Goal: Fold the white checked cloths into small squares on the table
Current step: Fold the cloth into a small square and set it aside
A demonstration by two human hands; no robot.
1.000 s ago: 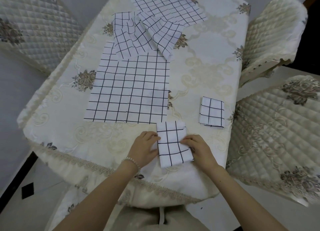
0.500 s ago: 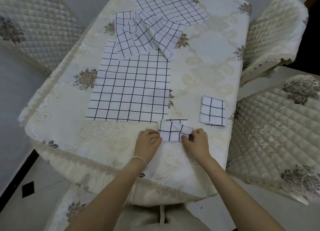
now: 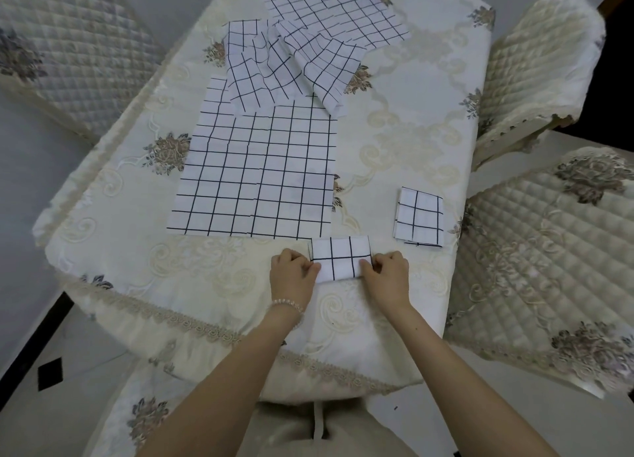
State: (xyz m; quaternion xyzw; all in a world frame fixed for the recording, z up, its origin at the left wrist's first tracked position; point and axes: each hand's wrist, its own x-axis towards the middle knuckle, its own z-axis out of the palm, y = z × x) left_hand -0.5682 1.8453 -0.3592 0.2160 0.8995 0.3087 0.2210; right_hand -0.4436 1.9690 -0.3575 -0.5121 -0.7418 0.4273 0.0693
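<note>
Head view, only one camera.

Step in hand: final fold on one small cloth (image 3: 341,258). It sits at the near edge of the tabletop (image 3: 429,113), just below the near-right corner of the big flat cloth (image 3: 254,175), now a short wide rectangle, roughly two checks deep by three wide. The fold looks doubled over but not pressed flat.

Left hand (image 3: 293,274): fingers curled, pinching the cloth's left edge. Right hand (image 3: 387,275): fingers curled, pinching its right edge. Both rest on the tabletop either side of the piece.

One finished square (image 3: 419,218) lies to the right of the big flat cloth, near the tabletop's right edge and just apart from the piece in hand.

Still to do, judging by the layout: the big flat cloth, a crumpled cloth (image 3: 288,65) overlapping its far edge, and another flat cloth (image 3: 332,7) beyond that at the far end.

Next move, my read: line up the edges, press the crease down, check it's square-ish against the finished square, then set it by or on that one. After that, pull the big flat cloth closer. Risk: layers slipping when either pinch lets go, so flatten first.
</note>
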